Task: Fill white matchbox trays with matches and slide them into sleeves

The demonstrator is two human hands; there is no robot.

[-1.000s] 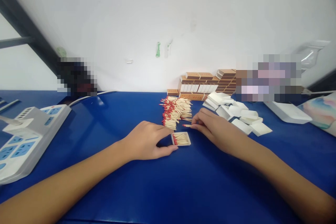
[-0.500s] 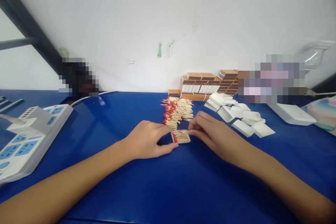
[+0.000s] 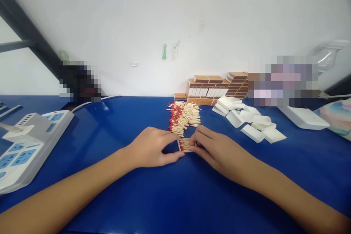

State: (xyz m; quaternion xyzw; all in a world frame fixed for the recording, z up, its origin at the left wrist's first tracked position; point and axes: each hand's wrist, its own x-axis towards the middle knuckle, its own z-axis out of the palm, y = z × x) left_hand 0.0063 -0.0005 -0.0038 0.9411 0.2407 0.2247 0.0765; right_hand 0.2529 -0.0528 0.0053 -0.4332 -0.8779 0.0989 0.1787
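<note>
holds tray (image 3: 179, 145) by its left end with left hand (image 3: 156, 147), clamped across it with fingertips at far edge and thumb at near edge. keeps same grip as one second earlier.

lies flat on blue table (image 3: 164, 197), on near side of heap (image 3: 184, 116), well in front of stack (image 3: 211, 91). contains matches (image 3: 184, 146), with red heads toward left end.

reaches over right part of tray with right hand (image 3: 215, 147), concealing that end from view. differs from one second earlier, when seen pinching a single match in clear space to right of tray, close to heap. differs also from half a second earlier, when seen at right edge of tray, with match over far side. now placed further left, directly above contents. unable to confirm right fingertips as together, apart or clamped on match; obscured by hand itself. unable to confirm contact with contents.

retains same arrangement elsewhere as in both earlier views: heap just beyond tray, stack against wall, white trays (image 3: 237, 119) in loose pile to right, power strip (image 3: 20, 156) at far left. shows only slight shift of whole scene, consistent with head movement.
</note>
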